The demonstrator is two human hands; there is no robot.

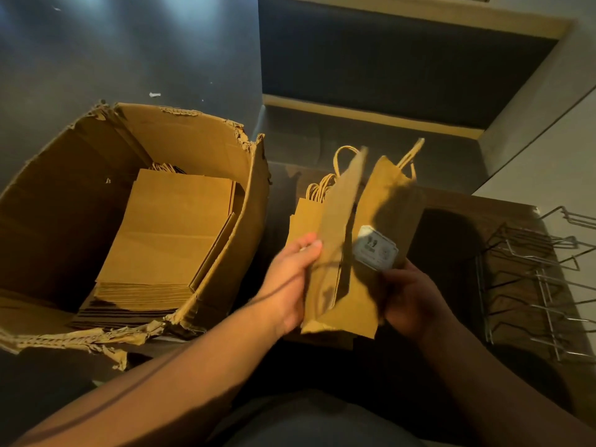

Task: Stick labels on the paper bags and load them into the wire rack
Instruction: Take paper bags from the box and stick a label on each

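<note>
On dark wood table [451,240], wire rack [532,279], dim room

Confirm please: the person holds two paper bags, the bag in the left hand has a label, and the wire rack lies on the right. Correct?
Not quite. The head view shows the label on the bag in the right hand, not the left hand. The wire rack is on the right.

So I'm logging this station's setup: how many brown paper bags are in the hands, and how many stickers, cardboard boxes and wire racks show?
Brown paper bags held in the hands: 2
White printed label sticker on the right-hand bag: 1
Torn brown cardboard box of flat bags: 1
Silver wire rack: 1
Total: 5
The stacked flat bags cannot be counted.
</note>
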